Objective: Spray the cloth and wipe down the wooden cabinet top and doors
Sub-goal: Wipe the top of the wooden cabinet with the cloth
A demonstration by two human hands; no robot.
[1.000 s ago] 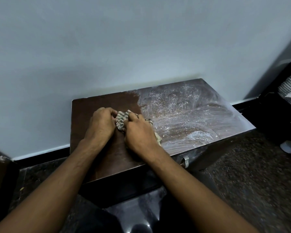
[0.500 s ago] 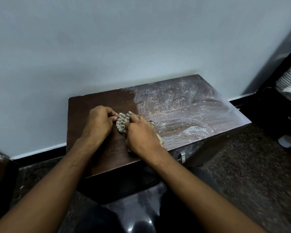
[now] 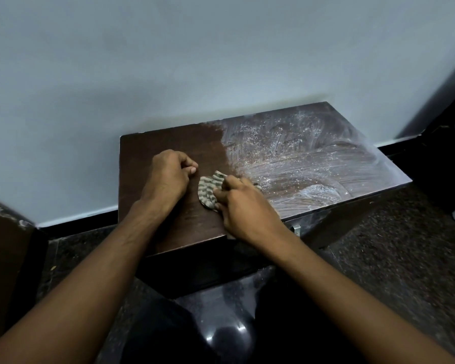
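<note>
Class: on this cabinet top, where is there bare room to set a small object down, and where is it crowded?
On the cabinet top, the dark patch between the left hand and the wall is bare, as is the streaked right half. It is crowded at front centre, where the right hand holds the striped cloth.

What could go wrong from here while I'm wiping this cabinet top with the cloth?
1. The right hand grips the striped cloth bunched into a wad, so each pass may cover only a narrow strip of the white residue on the right half of the cabinet top.
2. Strokes toward the right edge could push residue off onto the dark floor.
3. The left hand rests on the wiped dark side and may leave marks there.
</note>
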